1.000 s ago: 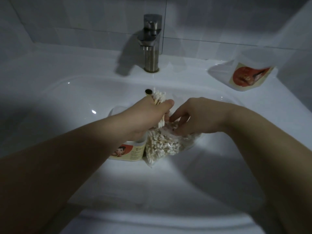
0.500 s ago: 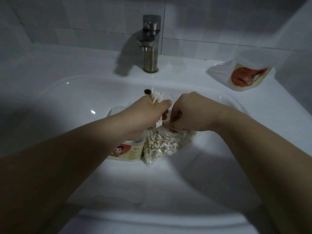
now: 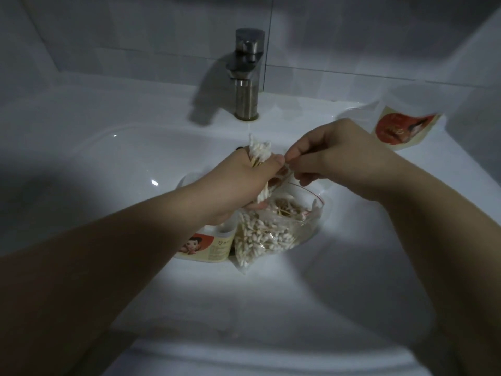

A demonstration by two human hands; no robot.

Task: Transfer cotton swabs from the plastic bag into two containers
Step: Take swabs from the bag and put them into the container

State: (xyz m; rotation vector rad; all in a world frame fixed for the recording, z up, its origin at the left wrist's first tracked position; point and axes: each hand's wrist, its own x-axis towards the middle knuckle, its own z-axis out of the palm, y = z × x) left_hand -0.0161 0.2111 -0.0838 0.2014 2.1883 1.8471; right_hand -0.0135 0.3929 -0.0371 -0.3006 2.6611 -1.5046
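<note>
Left hand (image 3: pixel 244 183) clenches a bundle of white-tipped wooden cotton swabs (image 3: pixel 259 151); right hand (image 3: pixel 333 156) pinches a few more above the clear plastic bag (image 3: pixel 273 229) in the white basin (image 3: pixel 108 164). Gathering continues; next, loading the labelled round container (image 3: pixel 208 246).

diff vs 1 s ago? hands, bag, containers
The right hand rose from the plastic bag mouth, pinching a few swabs, and now meets the left hand, passing them toward its bundle of swabs. The left grip stayed closed on that bundle. Bag, container in the basin and container on the ledge did not move.
</note>
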